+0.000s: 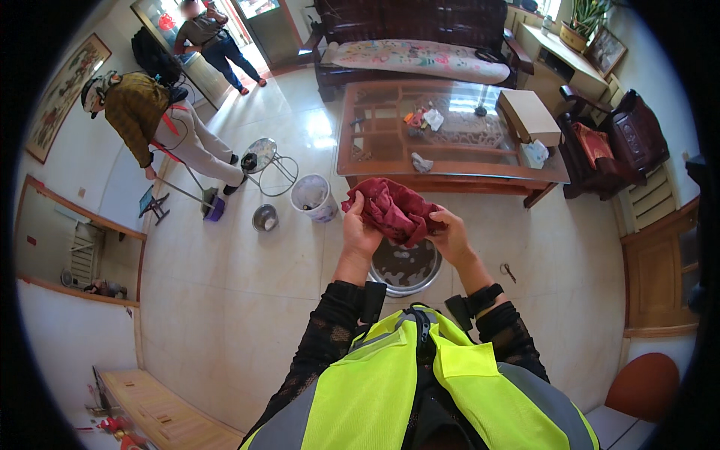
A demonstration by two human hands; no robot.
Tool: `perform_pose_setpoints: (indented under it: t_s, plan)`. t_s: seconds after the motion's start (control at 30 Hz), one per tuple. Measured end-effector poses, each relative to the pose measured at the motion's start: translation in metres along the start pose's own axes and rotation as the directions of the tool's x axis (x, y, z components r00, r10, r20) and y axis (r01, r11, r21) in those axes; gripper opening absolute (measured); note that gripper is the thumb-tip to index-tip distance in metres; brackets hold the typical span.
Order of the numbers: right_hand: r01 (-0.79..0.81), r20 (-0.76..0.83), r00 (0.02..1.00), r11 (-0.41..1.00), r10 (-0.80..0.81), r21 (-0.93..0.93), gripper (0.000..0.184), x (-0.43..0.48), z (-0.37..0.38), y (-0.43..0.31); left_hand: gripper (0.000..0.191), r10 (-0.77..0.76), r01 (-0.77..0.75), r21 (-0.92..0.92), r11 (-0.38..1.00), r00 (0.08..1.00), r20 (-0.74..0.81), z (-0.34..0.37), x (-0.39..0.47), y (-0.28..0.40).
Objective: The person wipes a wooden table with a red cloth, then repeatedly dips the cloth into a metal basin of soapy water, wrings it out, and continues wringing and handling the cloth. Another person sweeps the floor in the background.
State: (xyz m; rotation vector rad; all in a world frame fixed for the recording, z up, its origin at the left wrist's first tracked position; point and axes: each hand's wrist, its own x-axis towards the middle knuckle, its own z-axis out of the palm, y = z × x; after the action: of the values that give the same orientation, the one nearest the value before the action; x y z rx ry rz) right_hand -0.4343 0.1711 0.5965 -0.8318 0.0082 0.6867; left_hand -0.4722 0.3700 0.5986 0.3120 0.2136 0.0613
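A crumpled dark red cloth [396, 211] is held up between my two hands. My left hand [360, 225] grips its left end, thumb on top. At its right end, my right hand [447, 230] pinches the fabric between thumb and fingers. Below the cloth, a round metal basin [406, 289] stands on the tiled floor, holding murky liquid with patches of foam. The cloth and my hands hide the basin's far side.
Ahead stands a glass-topped wooden coffee table [382, 140]. A patterned bin [323, 211], a small metal bowl [264, 218] and a round stool [264, 154] are to the left. One person [140, 112] sweeps; another [211, 42] stands by the doorway. Scissors [508, 273] lie right.
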Motion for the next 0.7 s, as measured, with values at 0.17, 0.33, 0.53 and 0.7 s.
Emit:
perform_pose_setpoints:
  t_s: [0.17,0.33,0.53,0.7]
  plan:
    - [-0.074,0.143,0.982,0.942,0.127,-0.326,0.037,0.009,0.009,-0.034,0.035,-0.018,0.011,0.120,0.993,0.998,0.057,0.016,-0.005,-0.007]
    - [-0.062,0.132,0.978,0.828,0.162,-0.558,0.027,0.024,0.015,-0.033,0.037,0.013,-0.005,0.165,0.986,0.999,-0.046,0.016,-0.005,-0.022]
    - [0.071,-0.003,0.997,0.967,-0.074,-0.246,0.021,0.032,-0.004,-0.039,0.042,0.036,-0.009,0.176,0.984,0.988,-0.150,0.004,-0.017,-0.022]
    - [0.174,-0.055,0.982,0.979,-0.180,-0.104,0.023,0.032,-0.007,-0.053,0.048,-0.011,0.035,0.124,0.992,0.982,-0.189,-0.004,-0.022,-0.012]
